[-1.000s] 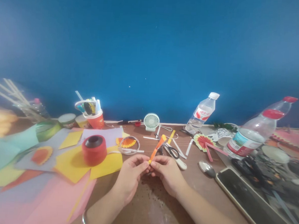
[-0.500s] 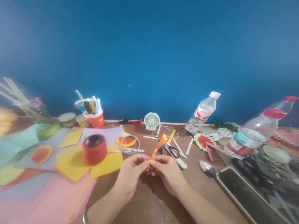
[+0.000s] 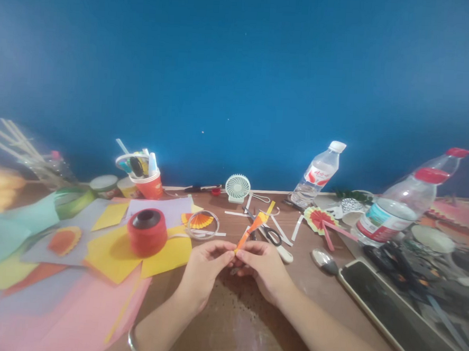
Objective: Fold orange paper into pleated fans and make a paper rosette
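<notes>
An orange folded paper piece [image 3: 250, 232] with a yellow edge is held upright, leaning right, between my two hands over the brown table. My left hand [image 3: 208, 269] pinches its lower end between thumb and fingers. On the other side, my right hand [image 3: 266, 267] pinches the same end, thumb tips nearly meeting. Just behind the paper lie black-handled scissors [image 3: 272, 236] and a white-handled tool [image 3: 284, 254], among thin white paper strips [image 3: 282, 231]. An orange paper fan [image 3: 198, 219] lies left of them under a ring of clear cord [image 3: 215, 231].
Left are a red tape roll [image 3: 147, 233], coloured sheets [image 3: 103, 305] and a cup of pens [image 3: 148, 185]. A small fan [image 3: 237, 188] stands by the wall. Right are a bottle [image 3: 317, 175], pink-handled paper fan [image 3: 319, 221], spoon [image 3: 324, 261], phone [image 3: 392, 317] and larger bottles [image 3: 399, 207].
The orange paper's top has tilted slightly right and its folds show wider. Both hands keep nearly the same place and grip. The view has shifted very slightly.
</notes>
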Action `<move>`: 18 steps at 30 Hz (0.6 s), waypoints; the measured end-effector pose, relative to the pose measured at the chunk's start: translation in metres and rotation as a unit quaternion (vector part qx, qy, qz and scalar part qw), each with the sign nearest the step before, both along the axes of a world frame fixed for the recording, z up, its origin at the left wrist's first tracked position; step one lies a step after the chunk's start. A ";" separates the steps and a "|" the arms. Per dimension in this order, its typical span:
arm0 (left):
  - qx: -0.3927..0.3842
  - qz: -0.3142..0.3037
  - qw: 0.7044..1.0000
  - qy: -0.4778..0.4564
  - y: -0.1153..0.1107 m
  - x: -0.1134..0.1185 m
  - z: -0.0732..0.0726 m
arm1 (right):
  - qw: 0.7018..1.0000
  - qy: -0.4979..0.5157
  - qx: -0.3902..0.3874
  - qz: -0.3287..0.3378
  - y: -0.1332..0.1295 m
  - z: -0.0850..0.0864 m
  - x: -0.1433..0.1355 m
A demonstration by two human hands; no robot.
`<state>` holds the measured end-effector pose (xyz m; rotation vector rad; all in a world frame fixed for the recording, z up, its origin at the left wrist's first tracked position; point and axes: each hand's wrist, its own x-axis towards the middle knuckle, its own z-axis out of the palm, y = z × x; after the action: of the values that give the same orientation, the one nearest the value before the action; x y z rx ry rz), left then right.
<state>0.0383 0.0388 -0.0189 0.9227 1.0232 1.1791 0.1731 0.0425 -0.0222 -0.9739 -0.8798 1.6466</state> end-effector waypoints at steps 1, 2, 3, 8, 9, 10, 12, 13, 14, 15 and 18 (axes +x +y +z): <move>0.002 -0.001 1.000 0.005 0.000 0.000 0.000 | 1.000 -0.001 -0.001 -0.002 0.000 0.000 0.000; 0.004 -0.001 1.000 0.012 0.001 0.000 0.000 | 1.000 -0.003 -0.001 -0.003 0.000 0.000 0.000; 0.009 -0.003 1.000 0.023 0.001 0.000 0.000 | 1.000 -0.005 -0.002 -0.005 0.000 0.000 0.000; 0.062 -0.024 0.992 0.110 0.002 -0.003 0.002 | 1.000 -0.013 -0.002 -0.011 0.000 0.001 0.000; 0.072 -0.030 0.989 0.122 0.002 -0.003 0.003 | 1.000 -0.011 -0.001 -0.013 0.000 0.001 0.000; 0.079 -0.035 0.988 0.128 0.001 -0.003 0.004 | 1.000 -0.007 -0.001 -0.014 0.000 0.001 0.000; 0.082 -0.042 0.988 0.125 0.000 -0.003 0.005 | 1.000 -0.002 -0.002 -0.022 0.000 0.000 0.000; 0.078 -0.042 0.989 0.121 0.000 -0.003 0.005 | 1.000 -0.002 -0.001 -0.025 0.000 -0.001 0.000; 0.072 -0.039 0.990 0.116 0.000 -0.003 0.005 | 1.000 -0.001 0.001 -0.028 0.000 -0.002 0.000; 0.062 -0.034 0.991 0.112 0.000 -0.002 0.004 | 1.000 0.000 0.006 -0.029 0.000 -0.003 0.000; 0.023 -0.016 0.997 0.076 0.000 -0.001 0.002 | 1.000 0.007 0.018 -0.014 0.000 -0.005 0.000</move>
<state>0.0368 0.0393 -0.0165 1.0736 1.1025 1.1231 0.1730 0.0426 -0.0269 -0.9455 -0.8801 1.6055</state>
